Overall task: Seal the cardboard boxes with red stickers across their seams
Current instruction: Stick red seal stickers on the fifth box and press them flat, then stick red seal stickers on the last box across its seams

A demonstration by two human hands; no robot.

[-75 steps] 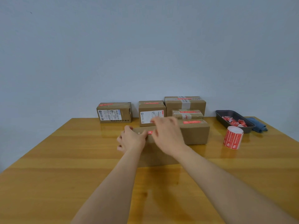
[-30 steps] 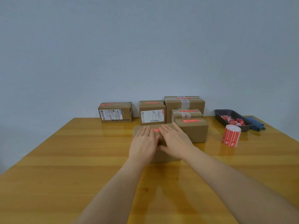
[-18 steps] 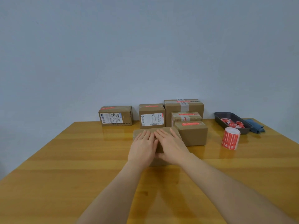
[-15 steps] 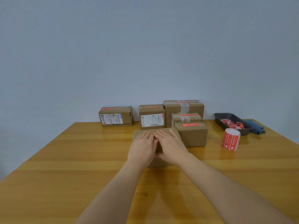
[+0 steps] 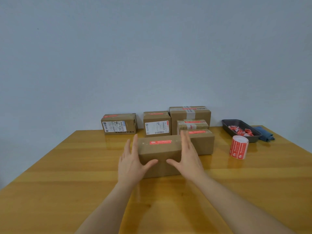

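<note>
Near cardboard box [image 5: 159, 155] at table [image 5: 67, 174] centre, red sticker [image 5: 160, 142] flat along top seam. Left hand [image 5: 131, 162] and right hand [image 5: 187, 158] flank box ends — fingers straight, thumbs on front face, nothing clenched. Sticker roll [image 5: 238, 146] upright to right, apart; stickered boxes [image 5: 157, 123] behind, by wall.

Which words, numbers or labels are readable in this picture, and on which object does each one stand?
No text can be read with certainty.
Red sticker on the front box: white print, blurred.
Sticker roll: white characters, unreadable.
White shipping label on the middle back box: barcode and print, too small.
Label on the left back box: too small.
Stickers on the other boxes: blurred.
</note>
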